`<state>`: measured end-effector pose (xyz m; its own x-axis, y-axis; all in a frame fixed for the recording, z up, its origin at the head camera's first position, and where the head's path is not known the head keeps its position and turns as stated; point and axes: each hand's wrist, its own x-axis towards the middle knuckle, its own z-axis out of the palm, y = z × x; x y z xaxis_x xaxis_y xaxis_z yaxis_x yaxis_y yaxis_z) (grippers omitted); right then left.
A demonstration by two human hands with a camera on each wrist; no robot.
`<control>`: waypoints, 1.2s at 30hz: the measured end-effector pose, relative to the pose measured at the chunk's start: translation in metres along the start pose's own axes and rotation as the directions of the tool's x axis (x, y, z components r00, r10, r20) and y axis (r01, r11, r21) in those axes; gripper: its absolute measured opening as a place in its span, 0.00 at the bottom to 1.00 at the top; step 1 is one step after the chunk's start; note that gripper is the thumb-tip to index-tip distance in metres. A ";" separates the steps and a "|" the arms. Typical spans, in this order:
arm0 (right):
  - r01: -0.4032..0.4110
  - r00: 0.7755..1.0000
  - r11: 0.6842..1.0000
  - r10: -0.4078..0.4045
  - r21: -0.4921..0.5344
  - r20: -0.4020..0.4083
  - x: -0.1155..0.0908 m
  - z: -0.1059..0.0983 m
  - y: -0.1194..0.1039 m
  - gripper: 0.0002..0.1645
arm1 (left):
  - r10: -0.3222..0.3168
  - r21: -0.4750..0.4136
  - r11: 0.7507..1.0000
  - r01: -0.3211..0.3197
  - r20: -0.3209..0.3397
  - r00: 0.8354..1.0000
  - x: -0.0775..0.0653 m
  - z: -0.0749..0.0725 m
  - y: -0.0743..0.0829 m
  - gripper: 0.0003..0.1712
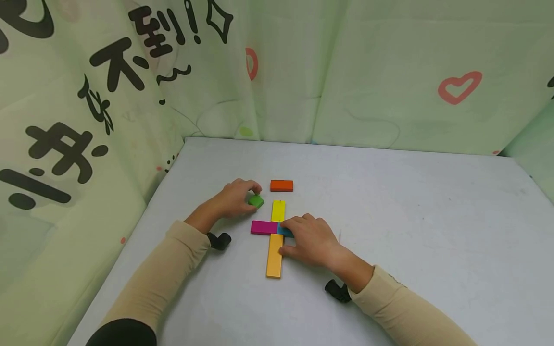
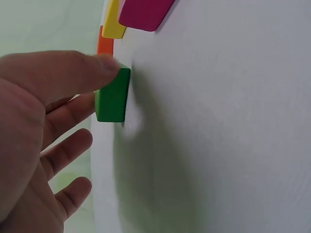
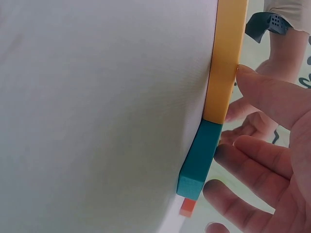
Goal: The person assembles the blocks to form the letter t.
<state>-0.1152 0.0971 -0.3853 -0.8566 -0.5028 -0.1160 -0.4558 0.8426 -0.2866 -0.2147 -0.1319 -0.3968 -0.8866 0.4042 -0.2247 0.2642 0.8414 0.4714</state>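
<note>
My left hand (image 1: 235, 198) pinches a small green block (image 2: 112, 99) between thumb and fingers, left of a group of flat coloured blocks on the table. The other fingers of that hand are loosely bent. My right hand (image 1: 313, 240) lies over the group, its fingertips at the blue block (image 3: 198, 162) and its thumb touching the long light-orange block (image 1: 274, 262). A magenta block (image 1: 263, 228) meets the blue one end to end. A yellow block (image 1: 278, 210) stands above this row and the light-orange one below, forming a cross.
A red-orange block (image 1: 282, 186) lies apart, beyond the yellow one. The white table (image 1: 424, 226) is bordered by a pale green printed curtain (image 1: 381, 72) at the back and left. Black wrist devices (image 1: 220, 241) sit under both wrists.
</note>
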 end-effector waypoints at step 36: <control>0.008 1.000 1.000 -0.008 0.013 -0.007 -0.002 0.000 0.001 0.33 | 0.145 -0.189 0.971 -0.145 -0.013 0.989 -0.078 0.009 0.017 0.24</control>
<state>-0.1141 0.0985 -0.3856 -0.8548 -0.5078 -0.1070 -0.4592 0.8363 -0.2997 -0.1380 -0.1458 -0.3788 -0.8438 0.5173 -0.1426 0.3135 0.6909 0.6514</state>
